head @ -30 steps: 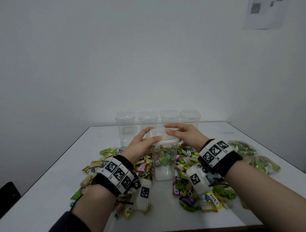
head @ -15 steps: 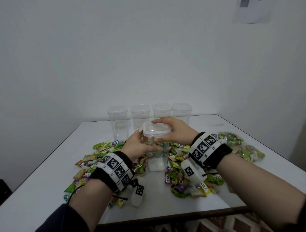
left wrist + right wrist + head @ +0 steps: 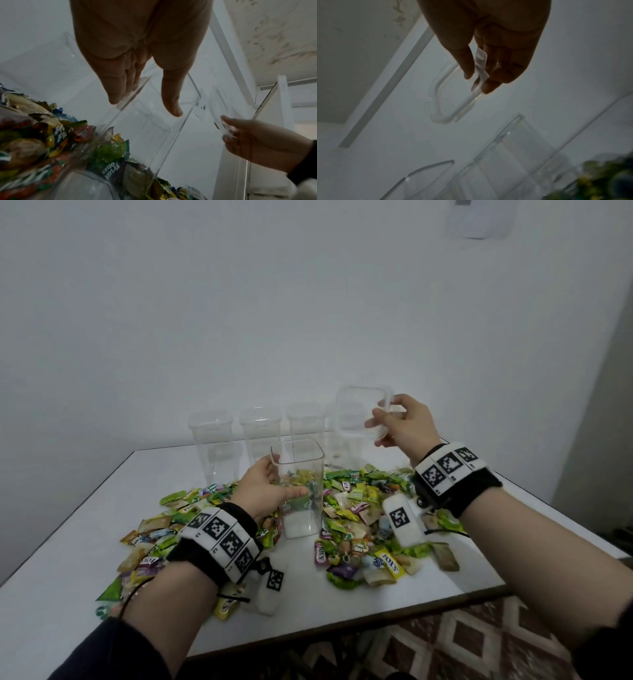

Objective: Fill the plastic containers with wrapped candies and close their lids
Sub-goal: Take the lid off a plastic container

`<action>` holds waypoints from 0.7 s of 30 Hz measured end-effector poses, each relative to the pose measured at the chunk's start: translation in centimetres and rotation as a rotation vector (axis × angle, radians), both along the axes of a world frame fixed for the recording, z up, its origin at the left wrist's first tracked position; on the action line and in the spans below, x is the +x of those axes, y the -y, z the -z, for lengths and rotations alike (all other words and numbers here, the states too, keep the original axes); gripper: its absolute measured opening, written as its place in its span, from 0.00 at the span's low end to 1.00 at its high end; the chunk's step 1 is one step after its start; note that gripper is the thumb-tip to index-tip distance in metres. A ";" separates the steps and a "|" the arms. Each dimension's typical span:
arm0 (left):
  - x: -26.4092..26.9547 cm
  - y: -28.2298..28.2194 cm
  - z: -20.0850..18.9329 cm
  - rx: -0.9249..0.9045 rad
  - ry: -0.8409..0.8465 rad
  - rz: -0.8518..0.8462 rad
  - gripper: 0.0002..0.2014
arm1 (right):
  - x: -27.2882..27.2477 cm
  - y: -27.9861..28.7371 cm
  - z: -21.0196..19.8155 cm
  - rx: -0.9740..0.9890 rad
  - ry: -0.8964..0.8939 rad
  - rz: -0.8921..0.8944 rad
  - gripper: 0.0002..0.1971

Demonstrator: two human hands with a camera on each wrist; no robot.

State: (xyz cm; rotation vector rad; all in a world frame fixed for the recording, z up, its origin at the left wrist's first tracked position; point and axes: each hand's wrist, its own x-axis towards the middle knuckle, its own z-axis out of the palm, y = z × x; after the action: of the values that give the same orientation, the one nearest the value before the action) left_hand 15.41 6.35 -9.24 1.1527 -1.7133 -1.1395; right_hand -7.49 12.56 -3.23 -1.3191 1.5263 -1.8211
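**Now: lid off, container open**

Here we grip the clear container [image 3: 301, 487] mid-bench [image 3: 68, 542] with our left hand [image 3: 262, 491], fingers wrapped round it. At two o'clock, our right hand [image 3: 404, 422] pinches its lid [image 3: 359, 412] aloft. Wrapped candies [image 3: 359, 529] lie heaped around.

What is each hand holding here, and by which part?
The left hand grips the open container round its upper side wall, the thumb across the near face. The right hand pinches the clear lid by its right edge, held in the air.
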 end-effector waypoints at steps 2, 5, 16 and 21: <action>-0.3 0.1 -0.1 -0.003 -0.004 -0.002 0.42 | -2.4 -1.5 0.4 0.039 -0.044 0.070 0.04; -0.8 0.5 -0.2 -0.016 0.026 -0.007 0.42 | -6.4 -4.1 1.4 0.185 -0.106 0.143 0.06; -2.3 1.7 -0.3 -0.014 0.027 -0.002 0.40 | -15.3 -11.8 5.1 0.885 -0.412 0.257 0.17; -2.3 1.8 -0.4 -0.003 0.040 0.006 0.41 | -15.4 -10.8 6.1 1.068 -0.536 0.241 0.20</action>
State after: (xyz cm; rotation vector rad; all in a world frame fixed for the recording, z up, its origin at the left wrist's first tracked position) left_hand 13.06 4.57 -8.87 1.1761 -1.7496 -1.1240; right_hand -22.88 23.33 -9.31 -1.0813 2.4776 -0.4647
